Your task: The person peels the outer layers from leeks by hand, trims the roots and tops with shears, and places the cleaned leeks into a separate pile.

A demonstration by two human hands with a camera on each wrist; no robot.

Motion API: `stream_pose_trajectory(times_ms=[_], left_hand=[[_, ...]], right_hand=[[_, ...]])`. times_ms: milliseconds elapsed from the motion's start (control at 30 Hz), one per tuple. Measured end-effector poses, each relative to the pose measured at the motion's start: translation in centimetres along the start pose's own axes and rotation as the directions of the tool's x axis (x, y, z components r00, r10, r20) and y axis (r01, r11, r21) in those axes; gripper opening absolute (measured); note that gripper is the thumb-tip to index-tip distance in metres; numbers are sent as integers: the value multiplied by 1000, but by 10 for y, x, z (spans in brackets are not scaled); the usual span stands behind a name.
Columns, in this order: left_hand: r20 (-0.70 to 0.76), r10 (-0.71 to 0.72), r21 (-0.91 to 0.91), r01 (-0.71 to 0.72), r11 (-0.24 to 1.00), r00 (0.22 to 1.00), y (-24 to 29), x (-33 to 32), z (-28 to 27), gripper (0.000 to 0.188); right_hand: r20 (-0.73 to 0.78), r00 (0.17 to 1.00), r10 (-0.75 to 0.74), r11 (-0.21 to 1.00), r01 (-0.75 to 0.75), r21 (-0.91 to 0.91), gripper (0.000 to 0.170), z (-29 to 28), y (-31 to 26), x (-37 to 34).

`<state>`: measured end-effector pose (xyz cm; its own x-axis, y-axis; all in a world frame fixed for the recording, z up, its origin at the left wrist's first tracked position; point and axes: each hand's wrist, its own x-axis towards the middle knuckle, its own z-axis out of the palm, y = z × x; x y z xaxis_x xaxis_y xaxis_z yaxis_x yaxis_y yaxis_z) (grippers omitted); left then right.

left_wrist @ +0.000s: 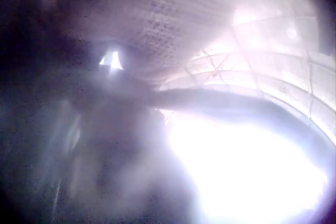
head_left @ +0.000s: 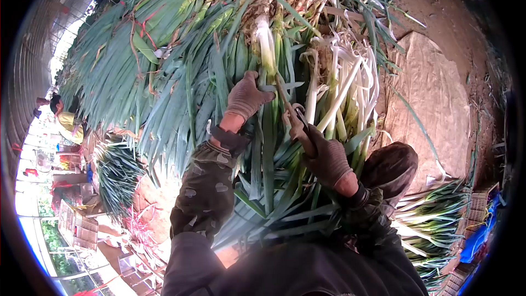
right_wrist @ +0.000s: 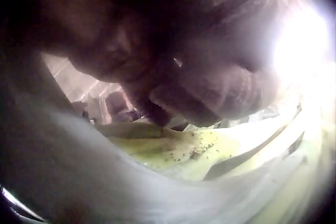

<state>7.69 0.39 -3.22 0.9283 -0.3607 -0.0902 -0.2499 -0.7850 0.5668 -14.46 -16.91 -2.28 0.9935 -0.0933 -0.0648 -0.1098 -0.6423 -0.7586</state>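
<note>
In the head view a thick green onion (head_left: 266,49) lies roots up over a heap of others. My gloved left hand (head_left: 247,97) grips it where the white stem turns to leaf. My gloved right hand (head_left: 329,161) is wrapped around a knife-like tool (head_left: 293,118), long, narrow and brownish, whose far end reaches the stem beside the left hand. In the right wrist view, dark gloved fingers (right_wrist: 189,98) curl above pale yellow-green stems (right_wrist: 210,148). The left wrist view is blurred, showing dark shapes and glare.
A big heap of green onions (head_left: 159,77) spreads ahead and left. Pale stripped stems (head_left: 345,82) lie right of the hands, beside a brown sheet (head_left: 430,98). Trimmed onions (head_left: 430,225) lie at lower right near a crate (head_left: 482,205). Another person (head_left: 68,123) is far left.
</note>
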Motion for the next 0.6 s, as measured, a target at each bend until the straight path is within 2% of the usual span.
stream_pose_trajectory(times_ms=[133,233,333,433,533,600], left_hand=[[-23,44,-61,-45,997,999,-18,8,8,79],[47,89,-230,-76,970,995,-24,12,7,67],[158,81,-399,-11,917,984,-19,8,-2,64],[152,106,-462,-24,887,983,-20,8,-5,61],[234,99,-626,72,777,967,-17,9,-10,61],[259,104,-661,98,744,960,-8,2,-21,57]], right_hand=[[-26,1000,14,1000,-13,4,60,3,1,13],[-62,994,-92,992,87,-87,52,4,7,36],[-67,994,-87,991,79,-111,50,0,-1,67],[-59,998,-38,986,27,-167,58,-1,-2,98],[-85,996,-42,983,26,-183,59,0,-1,123],[-105,993,-46,985,27,-172,58,3,1,140]])
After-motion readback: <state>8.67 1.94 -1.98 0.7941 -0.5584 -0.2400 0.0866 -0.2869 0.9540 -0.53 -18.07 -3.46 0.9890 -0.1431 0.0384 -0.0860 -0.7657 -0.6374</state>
